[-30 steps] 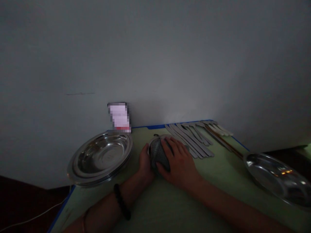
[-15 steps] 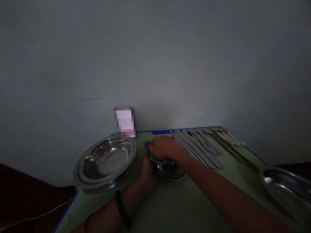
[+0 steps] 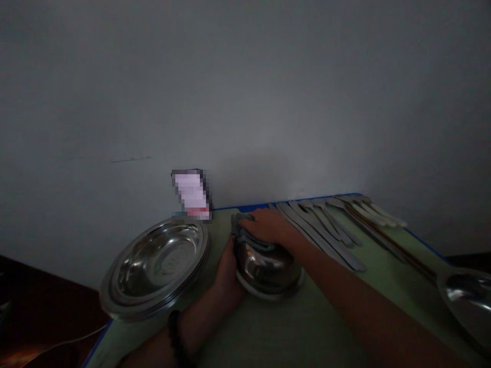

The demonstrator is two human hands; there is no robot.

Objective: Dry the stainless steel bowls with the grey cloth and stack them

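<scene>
A shiny metal bowl (image 3: 270,271) is tipped bottom-up over the green tabletop, its rim toward me. My left hand (image 3: 229,266) grips the bowl's left side, its fingertips mostly hidden behind the metal and cloth. A dark beaded bracelet circles that wrist. Pressed on the bowl's upper surface is a folded grey-green cloth (image 3: 253,240), bunched under the closed fingers of my right hand (image 3: 266,225). The picture is dim and slightly blurred around both hands.
Left of the hands sits a stack of metal plates (image 3: 159,266). A blurred-out phone (image 3: 192,194) leans against the wall. On the right lie several knives (image 3: 318,235), other cutlery, white-handled utensils (image 3: 378,214), chopsticks (image 3: 391,243) and a large metal ladle (image 3: 468,296).
The bowl shows more of its rounded underside now, nearer to me. My right hand with the cloth has shifted slightly across its top. The whole view has tilted a little.
</scene>
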